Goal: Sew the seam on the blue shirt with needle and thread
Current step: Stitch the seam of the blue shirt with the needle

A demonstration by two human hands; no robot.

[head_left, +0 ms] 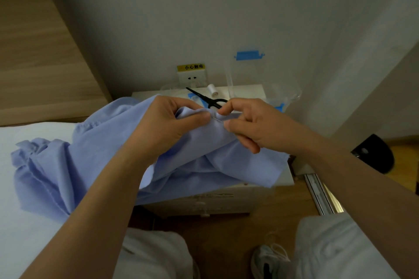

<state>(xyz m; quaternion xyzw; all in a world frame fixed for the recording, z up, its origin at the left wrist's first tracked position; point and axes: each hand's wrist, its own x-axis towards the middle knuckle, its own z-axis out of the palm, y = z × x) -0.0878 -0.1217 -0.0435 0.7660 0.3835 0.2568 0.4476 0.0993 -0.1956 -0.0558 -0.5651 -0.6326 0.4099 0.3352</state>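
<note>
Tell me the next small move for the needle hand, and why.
Probably push the needle on through the fold and draw it out. The right hand pinches it at the seam edge, while the left hand pinches the blue shirt right beside it, holding the fold raised.

The left hand (167, 120) and right hand (247, 124) are bare, as are both forearms (102, 188) to the frame's edge. Pale grey trousers (154, 256) show at 6 and 5 o'clock. Between the legs sits a white laced sneaker (269, 260) with a black side patch.
</note>
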